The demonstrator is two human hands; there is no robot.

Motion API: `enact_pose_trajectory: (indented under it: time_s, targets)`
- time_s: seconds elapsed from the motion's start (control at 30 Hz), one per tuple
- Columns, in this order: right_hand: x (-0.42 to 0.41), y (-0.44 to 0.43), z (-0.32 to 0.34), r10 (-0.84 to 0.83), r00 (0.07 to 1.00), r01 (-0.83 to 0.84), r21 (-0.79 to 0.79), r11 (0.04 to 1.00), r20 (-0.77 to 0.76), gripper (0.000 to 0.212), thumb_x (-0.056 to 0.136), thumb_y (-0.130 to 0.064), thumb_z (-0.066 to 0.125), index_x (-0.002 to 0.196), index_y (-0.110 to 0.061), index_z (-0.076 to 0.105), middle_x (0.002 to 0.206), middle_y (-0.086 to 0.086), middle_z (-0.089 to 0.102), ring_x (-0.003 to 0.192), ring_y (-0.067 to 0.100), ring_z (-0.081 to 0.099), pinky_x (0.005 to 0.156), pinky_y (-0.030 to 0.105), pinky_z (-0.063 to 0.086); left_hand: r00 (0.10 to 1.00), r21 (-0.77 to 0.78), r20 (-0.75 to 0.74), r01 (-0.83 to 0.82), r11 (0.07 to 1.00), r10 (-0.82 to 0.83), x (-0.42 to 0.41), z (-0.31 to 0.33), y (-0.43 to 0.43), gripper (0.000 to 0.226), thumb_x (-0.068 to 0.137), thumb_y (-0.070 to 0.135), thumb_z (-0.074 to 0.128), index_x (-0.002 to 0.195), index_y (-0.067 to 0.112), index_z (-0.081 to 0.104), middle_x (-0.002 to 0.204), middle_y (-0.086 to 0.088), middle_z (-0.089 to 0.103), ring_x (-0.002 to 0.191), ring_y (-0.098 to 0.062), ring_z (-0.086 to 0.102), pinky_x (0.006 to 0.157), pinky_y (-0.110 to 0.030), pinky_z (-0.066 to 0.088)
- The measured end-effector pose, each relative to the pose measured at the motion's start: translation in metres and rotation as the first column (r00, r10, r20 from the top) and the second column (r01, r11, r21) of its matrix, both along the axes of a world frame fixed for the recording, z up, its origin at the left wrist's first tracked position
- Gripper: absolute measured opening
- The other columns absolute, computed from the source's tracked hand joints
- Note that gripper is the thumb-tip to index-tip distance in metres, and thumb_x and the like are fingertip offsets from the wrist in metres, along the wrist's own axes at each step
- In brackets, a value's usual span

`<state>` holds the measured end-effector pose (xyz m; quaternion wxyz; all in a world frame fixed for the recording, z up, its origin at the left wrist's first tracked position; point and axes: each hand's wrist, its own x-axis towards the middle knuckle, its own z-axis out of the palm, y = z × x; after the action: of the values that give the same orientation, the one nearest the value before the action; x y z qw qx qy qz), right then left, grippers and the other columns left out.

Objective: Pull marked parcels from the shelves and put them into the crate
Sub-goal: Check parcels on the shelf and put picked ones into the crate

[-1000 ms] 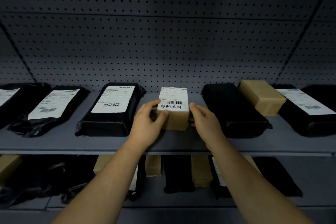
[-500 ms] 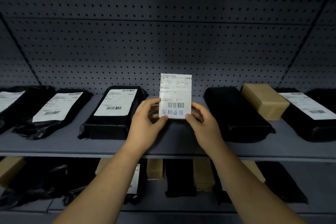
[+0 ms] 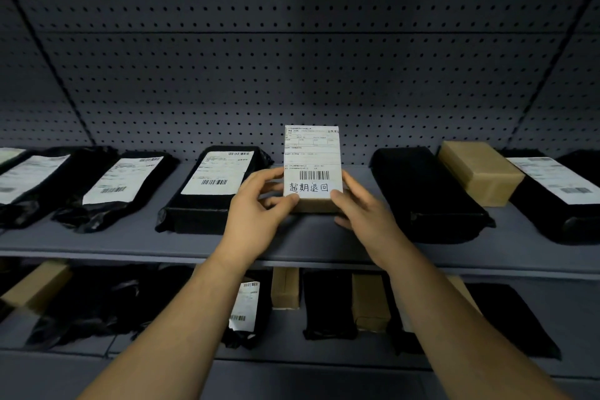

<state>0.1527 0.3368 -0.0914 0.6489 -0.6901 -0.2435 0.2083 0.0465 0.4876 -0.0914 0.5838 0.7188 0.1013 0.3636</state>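
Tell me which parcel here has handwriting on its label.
The small brown box that the left hand and right hand hold: handwritten characters sit under its barcode. The black parcels bear printed labels only.

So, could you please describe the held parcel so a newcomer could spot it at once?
Look at the upper shelf under the pegboard. Above its middle, the left hand and right hand hold a small brown box. Only its white label shows handwriting under the barcode.

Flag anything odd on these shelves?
Nothing spilled or damaged. The small brown cardboard box in left hand and right hand carries black handwriting on its white label; other labels show none.
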Motion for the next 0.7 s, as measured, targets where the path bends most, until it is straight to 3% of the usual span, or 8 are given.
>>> enact_pose_trajectory:
  time_s: [0.13, 0.2, 0.27, 0.43, 0.6, 0.7]
  targets:
    - [-0.007, -0.003, -0.002, 0.050, 0.994, -0.042, 0.073, 0.996, -0.097, 0.049, 0.098, -0.020, 0.060, 0.142, -0.036, 0.046, 0.116, -0.027, 0.067, 0.111, -0.004, 0.060, 0.102, 0.032, 0.048, 1.000, -0.002, 0.000, 0.018, 1.000, -0.018, -0.012, 0.002, -0.002, 0.042, 0.083, -0.006, 0.070, 0.111, 0.024, 0.063, 0.118, -0.014, 0.062, 0.098, -0.008, 0.065, 0.078, -0.015, 0.049]
    - [-0.011, -0.006, -0.001, 0.074, 0.993, -0.067, 0.074, 0.995, -0.090, 0.037, 0.097, -0.016, 0.059, 0.126, -0.040, 0.058, 0.110, -0.024, 0.071, 0.106, -0.005, 0.062, 0.102, 0.030, 0.046, 0.999, 0.000, 0.012, 0.032, 0.999, -0.032, -0.018, 0.005, -0.004, 0.042, 0.083, -0.007, 0.069, 0.111, 0.023, 0.063, 0.118, -0.014, 0.063, 0.097, -0.005, 0.065, 0.078, -0.014, 0.048]
    - [-0.017, -0.009, 0.002, 0.090, 0.993, -0.085, 0.060, 0.995, -0.075, 0.034, 0.097, -0.018, 0.059, 0.117, -0.046, 0.057, 0.106, -0.026, 0.072, 0.108, -0.003, 0.062, 0.103, 0.031, 0.045, 0.999, 0.009, 0.028, 0.045, 0.999, -0.045, -0.024, 0.007, -0.005, 0.042, 0.083, -0.007, 0.069, 0.111, 0.024, 0.063, 0.118, -0.012, 0.063, 0.101, -0.005, 0.065, 0.080, -0.013, 0.048]
    - [-0.038, -0.017, 0.011, 0.037, 0.999, -0.034, 0.065, 0.997, -0.035, 0.060, 0.093, -0.025, 0.067, 0.147, -0.032, 0.042, 0.113, -0.013, 0.073, 0.114, 0.006, 0.063, 0.103, 0.033, 0.049, 0.993, 0.089, 0.051, 0.100, 0.991, -0.105, -0.041, 0.011, 0.000, 0.041, 0.084, -0.003, 0.070, 0.113, 0.024, 0.063, 0.121, -0.005, 0.062, 0.113, -0.012, 0.061, 0.086, -0.019, 0.050]
    - [-0.076, -0.015, 0.023, -0.134, 0.991, 0.137, 0.190, 0.972, -0.029, 0.048, 0.093, -0.016, 0.066, 0.136, -0.029, 0.052, 0.111, -0.007, 0.073, 0.115, 0.011, 0.065, 0.104, 0.031, 0.049, 0.999, 0.376, -0.028, 0.041, 0.926, -0.032, -0.072, 0.018, 0.023, 0.041, 0.085, 0.019, 0.073, 0.124, 0.024, 0.060, 0.126, 0.016, 0.054, 0.118, 0.005, 0.049, 0.097, -0.011, 0.039]
    - [-0.104, -0.019, 0.026, -0.244, 0.969, 0.241, 0.252, 0.937, -0.018, 0.049, 0.092, -0.013, 0.066, 0.138, -0.025, 0.053, 0.116, -0.003, 0.072, 0.119, 0.015, 0.063, 0.105, 0.033, 0.049, 0.996, 0.462, -0.082, 0.078, 0.884, -0.045, -0.092, 0.021, 0.038, 0.045, 0.086, 0.029, 0.071, 0.128, 0.028, 0.056, 0.130, 0.017, 0.051, 0.122, 0.004, 0.045, 0.103, -0.017, 0.036]
